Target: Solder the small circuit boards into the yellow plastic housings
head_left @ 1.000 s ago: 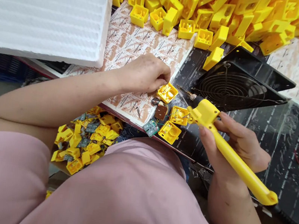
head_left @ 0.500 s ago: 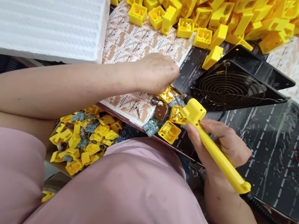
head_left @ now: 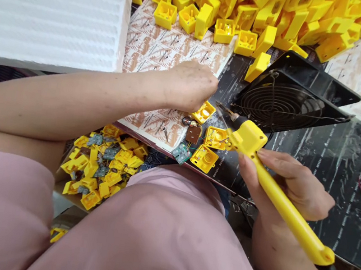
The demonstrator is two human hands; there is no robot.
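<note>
My right hand (head_left: 283,178) grips a yellow soldering iron (head_left: 269,181), its dark cable trailing off at the lower right. The iron's metal tip points up and left, apart from the small casings. My left hand (head_left: 195,85) is closed, knuckles up; its fingertips and anything in them are hidden from view. Just under it lies an open yellow casing (head_left: 204,111). Nearby are a second casing (head_left: 216,137) and a third casing (head_left: 204,158). A brown circuit board (head_left: 193,133) and a green circuit board (head_left: 182,152), with thin wires, lie beside these casings.
A black fan (head_left: 275,100) with a wire grille stands right of my hands. Yellow casings (head_left: 224,31) are heaped along the back. A white foam block (head_left: 52,10) is at left. A box of casings and boards (head_left: 103,164) sits below the table's front edge.
My right hand has drawn the soldering iron back to the right and slightly down, away from the casing by my left hand. The left hand has hardly moved.
</note>
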